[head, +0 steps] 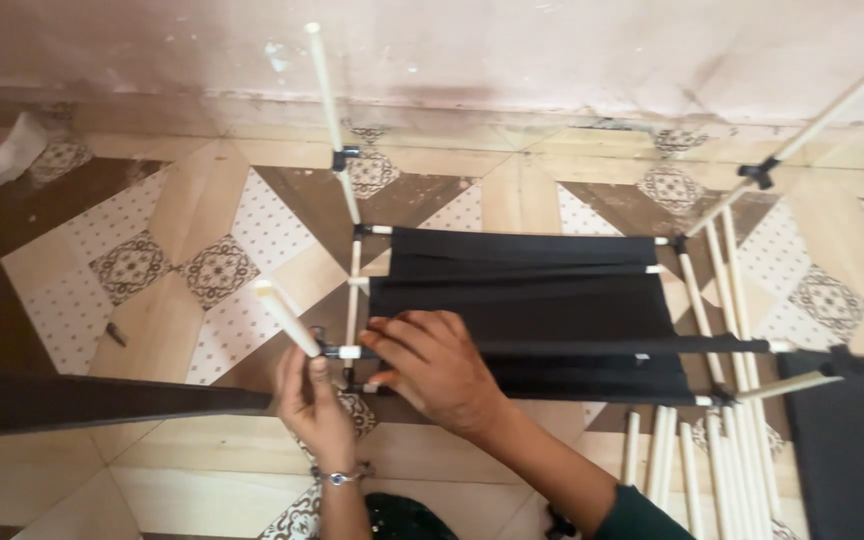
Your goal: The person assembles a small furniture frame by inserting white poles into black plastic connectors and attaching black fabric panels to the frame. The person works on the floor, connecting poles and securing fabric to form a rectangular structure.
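Observation:
A rack frame of cream rods and black plastic joints stands on the tiled floor, with black fabric shelves (pixel 542 290) stretched between its rods. My left hand (pixel 314 405) grips the near-left corner joint (pixel 330 351), just below an upright cream rod (pixel 287 318) that sticks up from it. My right hand (pixel 437 365) presses on the front-left edge of the black fabric and its front rod, fingers spread toward the same joint. A bracelet sits on my left wrist.
Several loose cream rods (pixel 717 465) lie on the floor at the lower right. A dark board (pixel 82 400) lies at the left and a black sheet (pixel 852 450) at the right. A pinkish wall (pixel 512 50) runs along the back. White cloth (pixel 7 155) lies far left.

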